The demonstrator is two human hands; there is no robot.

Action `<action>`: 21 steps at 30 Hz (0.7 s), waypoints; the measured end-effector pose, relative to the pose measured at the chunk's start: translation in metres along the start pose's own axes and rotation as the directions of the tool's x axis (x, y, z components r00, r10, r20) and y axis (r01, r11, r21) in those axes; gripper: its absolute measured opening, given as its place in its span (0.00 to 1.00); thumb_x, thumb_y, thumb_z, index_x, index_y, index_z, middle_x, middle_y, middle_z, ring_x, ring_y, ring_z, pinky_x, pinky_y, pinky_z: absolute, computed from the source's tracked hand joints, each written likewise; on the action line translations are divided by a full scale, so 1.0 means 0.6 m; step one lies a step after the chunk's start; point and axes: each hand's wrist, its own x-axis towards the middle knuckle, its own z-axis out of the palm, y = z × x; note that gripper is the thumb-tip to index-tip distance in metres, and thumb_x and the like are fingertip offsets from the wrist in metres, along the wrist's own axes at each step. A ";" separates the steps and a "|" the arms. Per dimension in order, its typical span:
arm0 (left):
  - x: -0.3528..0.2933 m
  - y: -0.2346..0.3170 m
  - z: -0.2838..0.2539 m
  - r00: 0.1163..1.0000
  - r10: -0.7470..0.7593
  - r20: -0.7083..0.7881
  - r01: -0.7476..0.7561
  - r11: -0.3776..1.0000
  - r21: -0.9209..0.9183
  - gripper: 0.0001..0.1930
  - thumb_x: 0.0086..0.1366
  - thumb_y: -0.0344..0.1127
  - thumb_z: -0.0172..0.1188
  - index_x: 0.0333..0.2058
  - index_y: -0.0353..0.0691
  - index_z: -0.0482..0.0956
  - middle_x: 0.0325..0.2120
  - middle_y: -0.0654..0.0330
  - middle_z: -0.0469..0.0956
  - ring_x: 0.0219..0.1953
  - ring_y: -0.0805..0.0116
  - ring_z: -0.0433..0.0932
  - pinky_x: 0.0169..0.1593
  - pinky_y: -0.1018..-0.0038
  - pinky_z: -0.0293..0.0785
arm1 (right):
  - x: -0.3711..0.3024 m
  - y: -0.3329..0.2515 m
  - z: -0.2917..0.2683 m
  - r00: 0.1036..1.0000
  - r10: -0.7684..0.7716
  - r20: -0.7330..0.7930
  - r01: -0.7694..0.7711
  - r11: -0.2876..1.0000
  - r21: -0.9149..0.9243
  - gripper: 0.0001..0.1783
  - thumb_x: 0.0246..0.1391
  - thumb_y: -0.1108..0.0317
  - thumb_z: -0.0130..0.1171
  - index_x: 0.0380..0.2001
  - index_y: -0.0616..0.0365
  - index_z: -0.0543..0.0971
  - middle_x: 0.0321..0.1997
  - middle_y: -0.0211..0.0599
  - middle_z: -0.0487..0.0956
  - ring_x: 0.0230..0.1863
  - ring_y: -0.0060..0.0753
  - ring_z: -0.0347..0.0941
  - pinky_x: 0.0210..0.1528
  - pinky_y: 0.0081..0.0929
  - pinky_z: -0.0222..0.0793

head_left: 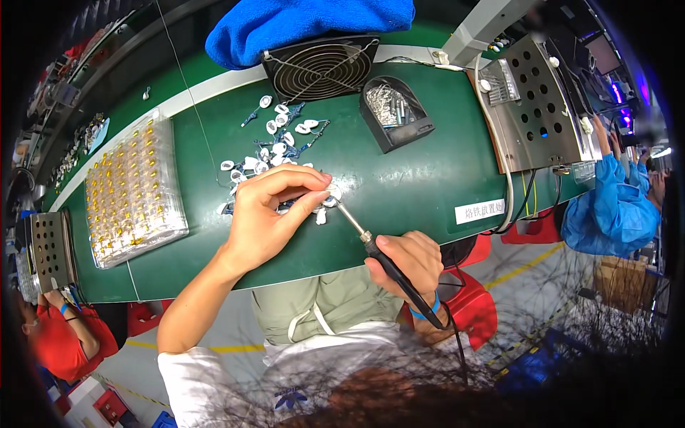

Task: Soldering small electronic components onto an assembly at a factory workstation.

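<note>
My right hand [412, 262] grips the black handle of a soldering iron [394, 271], whose metal shaft slants up and left. The iron's tip ends at a small white part [332, 197] by my left fingertips. My left hand [275, 203] is closed in a pinch there, thumb and forefinger almost together; what lies between them is too small to make out. Just below sits another small white piece [321, 216]. Beyond the left hand spreads a loose pile of white oval parts [280, 146] with dark blue pieces attached, partly hidden by that hand.
Behind the pile stand a black fan [320, 70] and a blue towel [307, 28]. A black bin [421, 130] holds small metal parts. Stacked clear trays [135, 192] with yellow pieces lie left; a perforated metal box [531, 107] stands right. Other people sit at both sides.
</note>
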 end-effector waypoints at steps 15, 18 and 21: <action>0.001 -0.001 0.003 1.000 0.021 -0.016 -0.021 1.000 0.011 0.06 0.65 0.19 0.66 0.41 0.30 0.85 0.43 0.52 0.84 0.47 0.64 0.85 0.54 0.70 0.85 | -0.002 -0.002 -0.006 0.997 0.030 0.072 -0.030 1.000 -0.004 0.21 0.49 0.68 0.77 0.44 0.66 0.82 0.30 0.44 0.84 0.23 0.39 0.77 0.26 0.31 0.70; 0.001 0.001 0.003 1.000 0.017 -0.018 -0.016 1.000 0.019 0.06 0.65 0.19 0.66 0.40 0.30 0.85 0.43 0.52 0.84 0.47 0.64 0.85 0.54 0.70 0.85 | -0.002 -0.002 -0.007 0.996 0.022 0.081 -0.022 1.000 -0.005 0.21 0.49 0.68 0.77 0.44 0.66 0.82 0.30 0.44 0.83 0.23 0.39 0.77 0.26 0.31 0.70; 0.001 -0.002 0.003 0.999 0.033 -0.015 -0.033 0.999 0.019 0.06 0.64 0.19 0.66 0.40 0.30 0.85 0.44 0.52 0.84 0.48 0.64 0.85 0.54 0.70 0.85 | -0.003 -0.003 -0.008 0.998 0.032 0.062 -0.031 0.999 -0.016 0.21 0.49 0.67 0.77 0.44 0.66 0.82 0.30 0.44 0.83 0.23 0.40 0.78 0.26 0.32 0.71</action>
